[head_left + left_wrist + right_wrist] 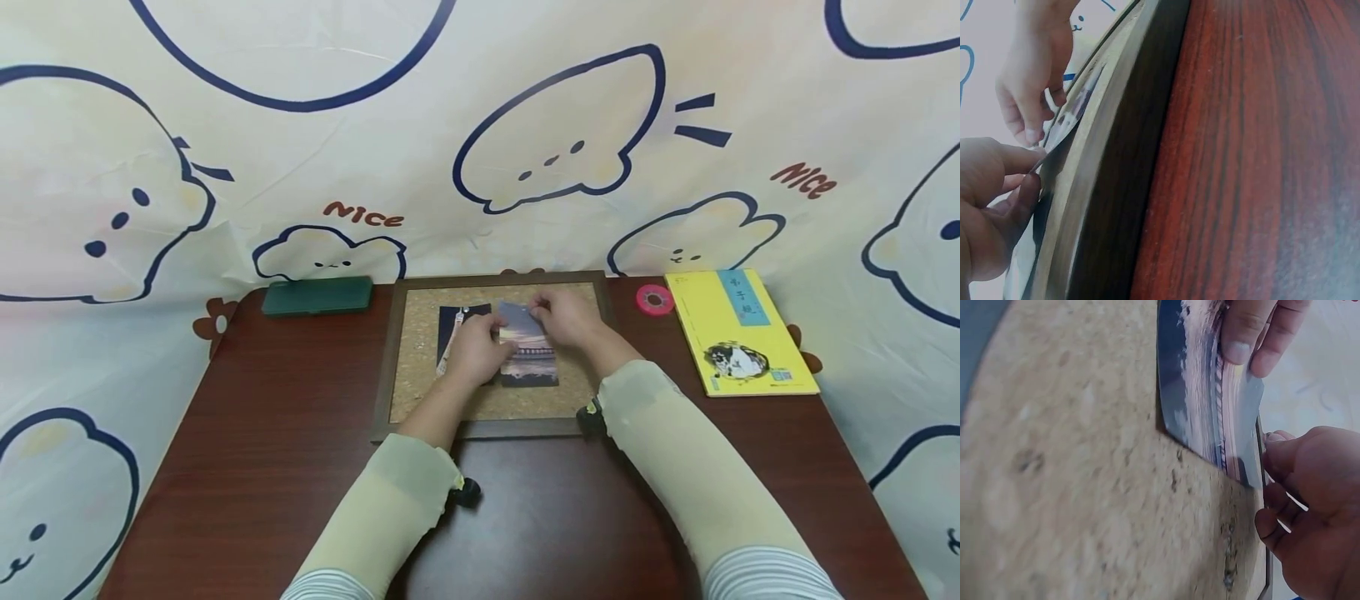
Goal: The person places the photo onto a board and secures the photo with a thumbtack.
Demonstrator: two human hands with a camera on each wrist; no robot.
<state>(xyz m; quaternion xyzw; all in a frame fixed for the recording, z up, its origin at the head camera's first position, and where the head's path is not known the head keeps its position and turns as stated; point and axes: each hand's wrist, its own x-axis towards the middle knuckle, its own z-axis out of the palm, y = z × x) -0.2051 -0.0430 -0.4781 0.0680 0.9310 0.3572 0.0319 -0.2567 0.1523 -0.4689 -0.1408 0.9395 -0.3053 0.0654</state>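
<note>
A sunset photo card (528, 346) stands in front of the corkboard (420, 350), its surface bowed in the right wrist view. My left hand (477, 350) pinches the card's left edge between thumb and finger, as the left wrist view shows. At the card's top right, my right hand (567, 318) has its curled fingertips on the upper edge; whether they also hold something small is hidden. A dark card (447, 325) with a pale, slanted shape lies on the cork to the left, partly covered by my left hand.
The board's brown wooden frame (517, 428) rests on the dark red table (300, 467). A green case (317, 297) lies at the back left. To the right are a pink round object (655, 300) and a yellow book (720, 317). A patterned cloth (525, 233) hangs behind.
</note>
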